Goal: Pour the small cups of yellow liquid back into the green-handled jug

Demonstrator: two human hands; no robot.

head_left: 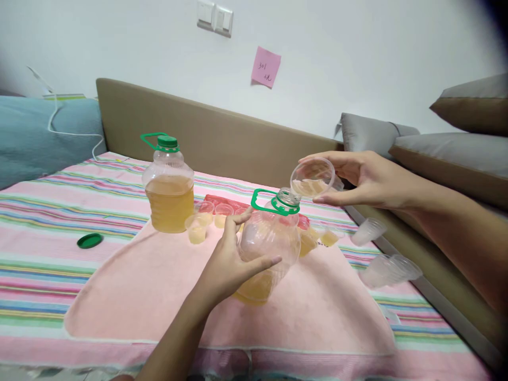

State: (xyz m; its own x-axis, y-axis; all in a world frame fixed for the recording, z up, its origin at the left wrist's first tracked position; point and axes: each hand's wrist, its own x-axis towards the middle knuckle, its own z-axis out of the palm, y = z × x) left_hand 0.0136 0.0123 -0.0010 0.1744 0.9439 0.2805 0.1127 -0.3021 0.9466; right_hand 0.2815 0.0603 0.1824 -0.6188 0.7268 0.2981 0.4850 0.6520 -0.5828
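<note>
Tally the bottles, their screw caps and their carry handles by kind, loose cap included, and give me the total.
Plastic bottles: 2, one capped, one open and held by the left hand
Green screw caps: 2, one on a bottle, one loose on the striped sheet
Green carry handles: 2, one on each bottle's neck
Total: 6

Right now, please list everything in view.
capped bottle: one, clear, left
open bottle: one, clear, centre
held cup: one, clear, centre
filled cups: several, yellowish, centre
nested cups: several, clear, right
lid: one, green, left
mat: one, pink, centre
unclear item: perhaps one, red, centre
cloth: one, multicoloured, beneath
headboard: one, brown, back
cushions: three, grey, right
padding: one, bluish, left
cable: one, white, left
note: one, pink, wall
switches: two, white, wall
left hand: one, on open bottle
right hand: one, on held cup
</note>
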